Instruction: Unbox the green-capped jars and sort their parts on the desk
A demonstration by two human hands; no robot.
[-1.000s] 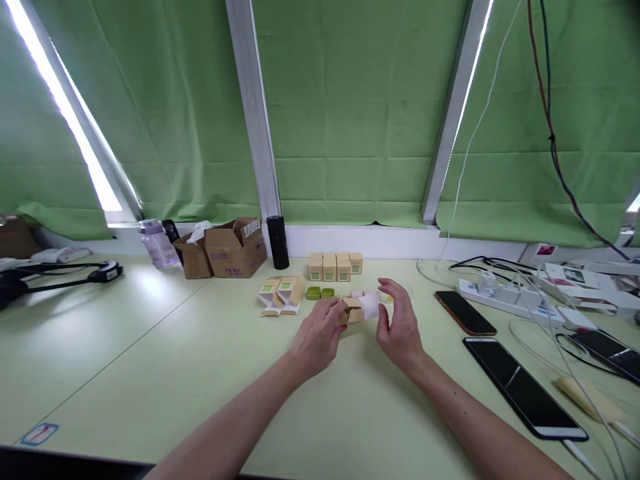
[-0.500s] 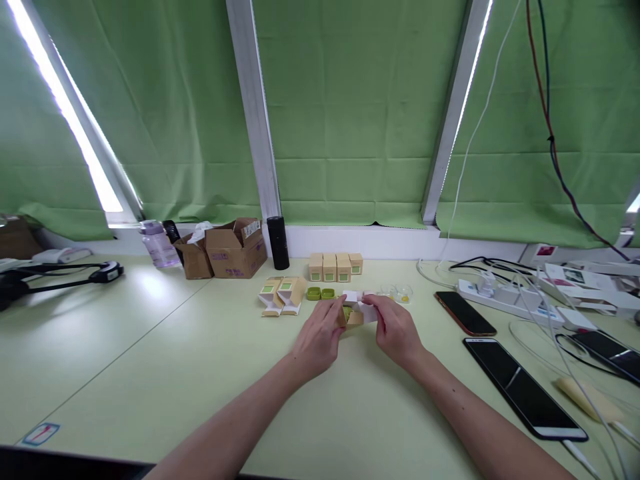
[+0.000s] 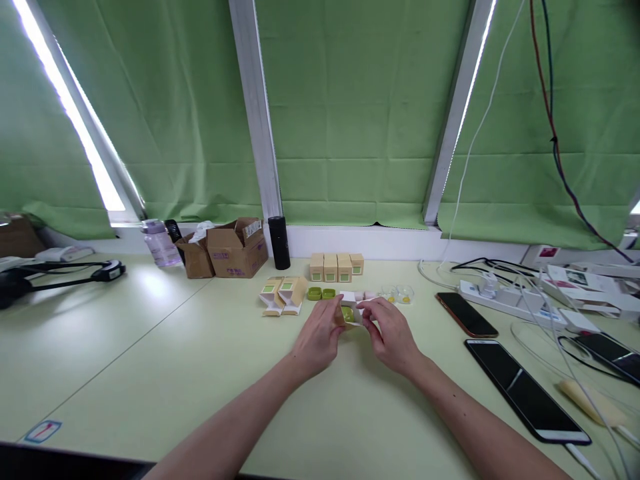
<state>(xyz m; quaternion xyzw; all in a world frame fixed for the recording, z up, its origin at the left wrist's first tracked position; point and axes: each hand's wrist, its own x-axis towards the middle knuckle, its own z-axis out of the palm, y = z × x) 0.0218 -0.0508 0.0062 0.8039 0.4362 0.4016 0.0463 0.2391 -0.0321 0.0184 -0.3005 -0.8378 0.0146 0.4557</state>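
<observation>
Box (image 3: 349, 299) looks like light, bendy card, so hold walls gently; left hand (image 3: 319, 332) pinches one, right hand (image 3: 391, 333) half-curled, can't tell if gripping.

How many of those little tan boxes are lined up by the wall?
4: the left box, the second box, the third box and, slightly farther back, the right box. More could be hidden behind them.

Office-like room: desk (image 3: 175, 373), power strip (image 3: 517, 307)
</observation>
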